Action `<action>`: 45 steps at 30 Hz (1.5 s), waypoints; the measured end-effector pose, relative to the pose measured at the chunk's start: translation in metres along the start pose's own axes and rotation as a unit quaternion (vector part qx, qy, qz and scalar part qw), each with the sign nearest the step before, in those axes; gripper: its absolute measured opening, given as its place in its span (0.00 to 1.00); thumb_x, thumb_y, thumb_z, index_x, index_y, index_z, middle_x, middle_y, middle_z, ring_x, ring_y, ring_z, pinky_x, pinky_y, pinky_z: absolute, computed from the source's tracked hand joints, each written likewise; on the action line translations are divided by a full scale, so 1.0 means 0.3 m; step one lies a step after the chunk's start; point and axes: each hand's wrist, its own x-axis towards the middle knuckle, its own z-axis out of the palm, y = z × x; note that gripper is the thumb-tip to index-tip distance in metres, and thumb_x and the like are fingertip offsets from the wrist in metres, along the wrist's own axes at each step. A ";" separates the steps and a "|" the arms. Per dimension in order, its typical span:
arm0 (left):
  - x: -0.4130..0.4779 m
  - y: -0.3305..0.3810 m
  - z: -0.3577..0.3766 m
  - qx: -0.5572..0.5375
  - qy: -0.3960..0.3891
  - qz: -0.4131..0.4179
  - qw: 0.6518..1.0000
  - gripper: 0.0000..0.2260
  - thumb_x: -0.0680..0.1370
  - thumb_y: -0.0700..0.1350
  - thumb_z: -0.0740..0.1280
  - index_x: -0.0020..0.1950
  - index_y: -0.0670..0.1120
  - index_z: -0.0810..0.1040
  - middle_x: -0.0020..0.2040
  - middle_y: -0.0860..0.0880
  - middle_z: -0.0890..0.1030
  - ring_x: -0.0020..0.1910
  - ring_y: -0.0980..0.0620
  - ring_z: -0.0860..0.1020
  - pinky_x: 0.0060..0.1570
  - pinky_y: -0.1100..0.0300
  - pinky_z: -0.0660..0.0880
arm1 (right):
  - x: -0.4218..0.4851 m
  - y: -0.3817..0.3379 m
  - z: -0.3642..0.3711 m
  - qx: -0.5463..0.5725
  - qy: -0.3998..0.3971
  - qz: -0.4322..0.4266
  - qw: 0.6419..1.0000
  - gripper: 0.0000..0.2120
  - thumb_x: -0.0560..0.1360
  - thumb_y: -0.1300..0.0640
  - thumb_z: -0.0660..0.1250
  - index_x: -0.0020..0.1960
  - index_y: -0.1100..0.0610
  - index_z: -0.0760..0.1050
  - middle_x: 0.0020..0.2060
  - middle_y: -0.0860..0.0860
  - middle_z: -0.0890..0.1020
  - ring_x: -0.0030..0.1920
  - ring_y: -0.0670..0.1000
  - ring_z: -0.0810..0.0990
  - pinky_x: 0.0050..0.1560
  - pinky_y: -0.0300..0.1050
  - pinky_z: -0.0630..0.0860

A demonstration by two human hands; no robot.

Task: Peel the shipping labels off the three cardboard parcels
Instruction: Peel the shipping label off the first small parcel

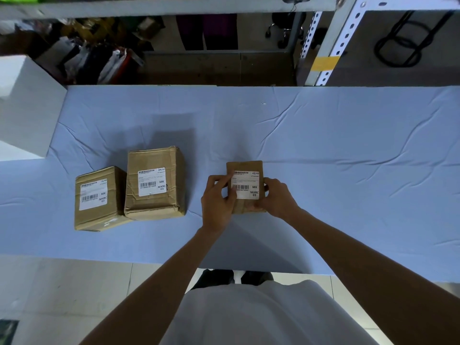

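Three brown cardboard parcels lie on a light blue cloth. The smallest parcel is between both hands, and its white shipping label faces up. My left hand grips the parcel's left side, with the forefinger touching the label's upper left corner. My right hand clasps its right side and lower corner. Left of them stands a larger parcel with its label stuck on. Against its left side rests a third parcel, also bearing a label.
The blue cloth covers the table, whose front edge runs just in front of my body. A white box stands at the far left. Behind the table are metal shelf uprights and cluttered storage.
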 end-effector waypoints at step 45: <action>-0.020 0.005 -0.004 0.003 0.018 0.019 1.000 0.15 0.76 0.43 0.70 0.62 0.45 0.77 0.57 0.46 0.77 0.52 0.57 0.77 0.46 0.81 0.70 | 0.002 0.023 0.013 0.000 0.009 -0.016 1.000 0.27 0.66 0.61 0.76 0.63 0.61 0.74 0.53 0.56 0.81 0.50 0.56 0.81 0.39 0.40 0.76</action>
